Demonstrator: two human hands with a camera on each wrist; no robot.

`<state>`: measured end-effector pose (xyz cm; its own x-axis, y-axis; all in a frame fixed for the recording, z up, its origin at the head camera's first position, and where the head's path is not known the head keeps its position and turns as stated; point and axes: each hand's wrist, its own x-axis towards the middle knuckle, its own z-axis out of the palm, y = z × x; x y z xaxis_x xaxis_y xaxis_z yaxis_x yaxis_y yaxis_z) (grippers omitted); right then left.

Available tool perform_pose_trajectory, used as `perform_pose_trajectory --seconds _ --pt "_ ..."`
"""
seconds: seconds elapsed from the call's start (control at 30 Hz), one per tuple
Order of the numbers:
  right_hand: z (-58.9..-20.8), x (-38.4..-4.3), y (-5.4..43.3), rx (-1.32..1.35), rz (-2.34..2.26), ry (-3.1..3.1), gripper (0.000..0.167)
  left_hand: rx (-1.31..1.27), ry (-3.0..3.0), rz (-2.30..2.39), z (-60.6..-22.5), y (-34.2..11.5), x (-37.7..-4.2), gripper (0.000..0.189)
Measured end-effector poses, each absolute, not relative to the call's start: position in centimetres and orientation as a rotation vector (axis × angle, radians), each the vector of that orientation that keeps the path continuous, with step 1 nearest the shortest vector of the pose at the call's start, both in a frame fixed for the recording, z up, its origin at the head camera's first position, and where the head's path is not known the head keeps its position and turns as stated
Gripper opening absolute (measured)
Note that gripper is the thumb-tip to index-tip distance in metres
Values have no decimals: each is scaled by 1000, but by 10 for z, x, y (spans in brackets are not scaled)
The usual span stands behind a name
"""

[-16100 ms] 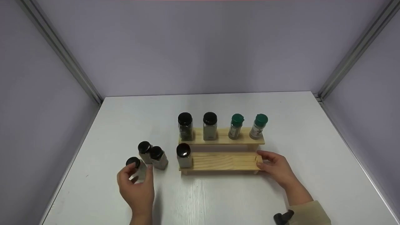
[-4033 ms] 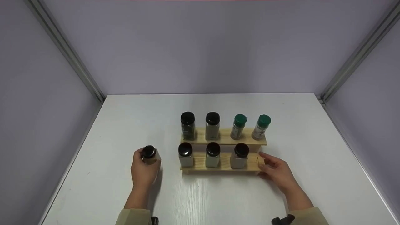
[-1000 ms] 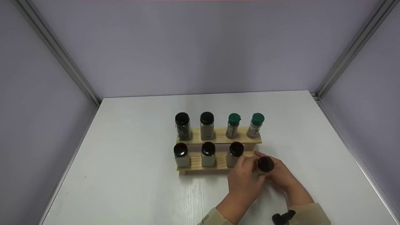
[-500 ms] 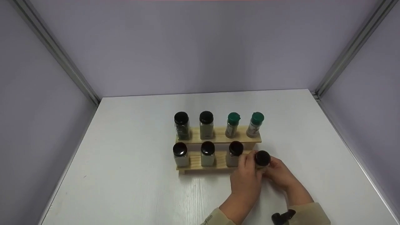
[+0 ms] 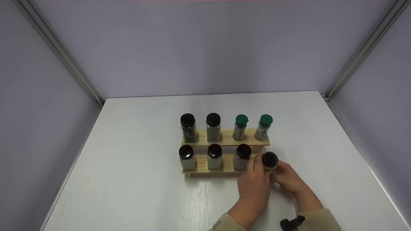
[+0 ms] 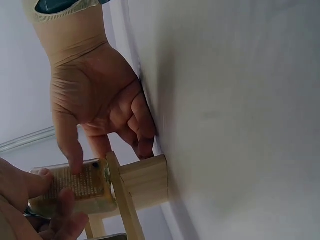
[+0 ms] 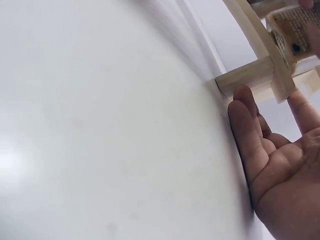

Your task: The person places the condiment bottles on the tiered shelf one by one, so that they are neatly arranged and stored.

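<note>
My left hand (image 5: 255,183) grips a black-capped spice jar (image 5: 269,163), upright at the right end of the lower shelf of the wooden spice rack (image 5: 204,168). The jar's printed label (image 6: 82,182) shows in the left wrist view, its base against the shelf board. My right hand (image 5: 289,178) lies at the rack's right end; its thumb (image 6: 74,157) touches the jar and its other fingers (image 7: 245,130), fairly straight, rest by the shelf end and leg (image 7: 245,77). The left fingers partly cover the jar.
Black-capped jars (image 5: 214,157) stand along the lower shelf, left of the held one. On the upper shelf (image 5: 226,136) are two black-capped jars (image 5: 213,126) and two green-capped jars (image 5: 263,128). Panels (image 5: 205,48) enclose the white table (image 5: 128,154) at its back and sides.
The left hand has carried the last jar from the table at left to the lower shelf's right end. Over the last second the jar shifted slightly left and away from me.
</note>
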<state>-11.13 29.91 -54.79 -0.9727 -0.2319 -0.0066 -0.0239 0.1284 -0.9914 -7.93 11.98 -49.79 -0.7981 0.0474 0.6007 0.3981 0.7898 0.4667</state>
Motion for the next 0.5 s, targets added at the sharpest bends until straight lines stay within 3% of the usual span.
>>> perform_pose_trajectory --seconds 0.27,0.5 --pt "-542 -107 295 -74 -1943 2217 35 -336 -2407 -631 -493 120 -78 61" --pt "-538 -105 283 80 -1915 2296 46 -387 -2375 -611 -493 116 -72 64"
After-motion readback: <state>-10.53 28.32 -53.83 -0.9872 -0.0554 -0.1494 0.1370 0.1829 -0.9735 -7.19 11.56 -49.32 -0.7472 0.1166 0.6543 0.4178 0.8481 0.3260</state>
